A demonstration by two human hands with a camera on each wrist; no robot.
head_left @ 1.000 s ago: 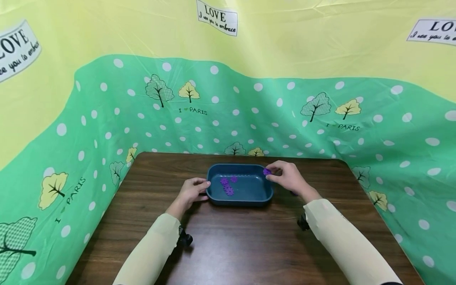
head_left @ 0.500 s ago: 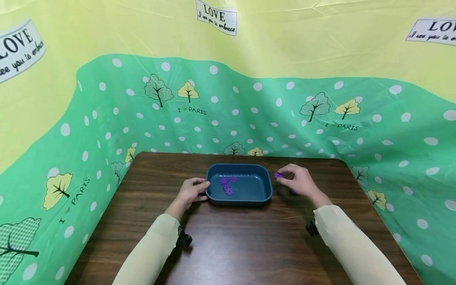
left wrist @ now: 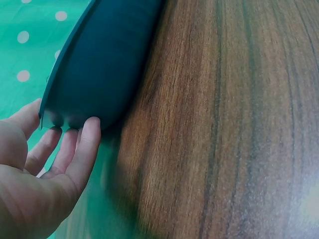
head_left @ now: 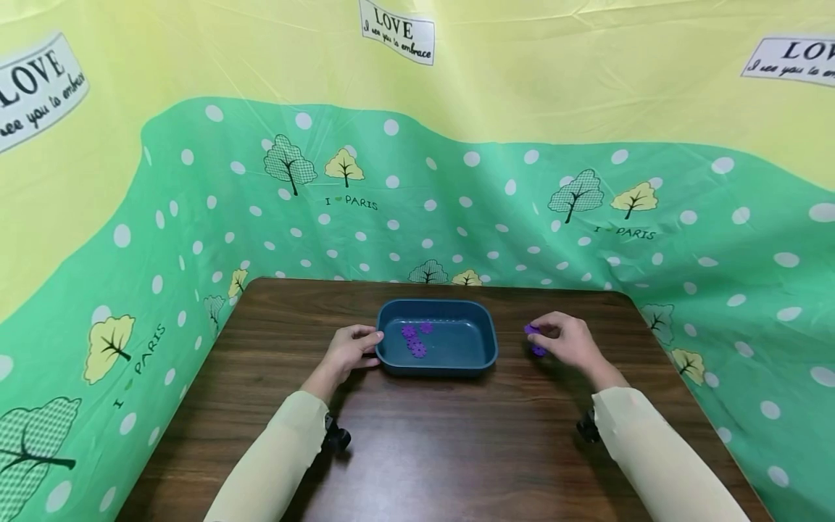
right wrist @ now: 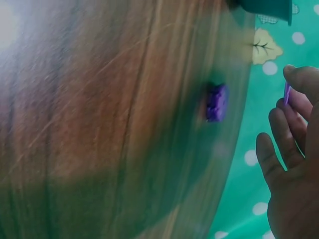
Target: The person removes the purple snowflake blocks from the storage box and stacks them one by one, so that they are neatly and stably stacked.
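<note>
A dark blue rectangular tray point(head_left: 457, 371) stands on the table. My left hand point(head_left: 351, 349) holds its left end, thumb at the rim and fingertips against the outer wall point(left wrist: 99, 64). Several purple flower-shaped pieces point(head_left: 417, 349) lie in the left half of the tray. To the right of the tray, my right hand point(head_left: 572, 344) pinches a thin purple flower-shaped piece point(right wrist: 286, 93) between thumb and finger. Below that hand a small stack of purple pieces point(right wrist: 217, 103) rests on the table, partly hidden by the fingers in the head view.
The dark wood-grain table point(head_left: 417, 449) has rounded far corners. A green and yellow printed cloth point(head_left: 430, 181) hangs behind it and along both sides. A black wrist camera point(head_left: 338, 438) sits at the left wrist, another camera point(head_left: 588, 426) at the right.
My right hand has moved from the tray's right rim to the right and nearer, over the purple stack, still pinching a purple piece. The left hand has kept its hold on the tray.
</note>
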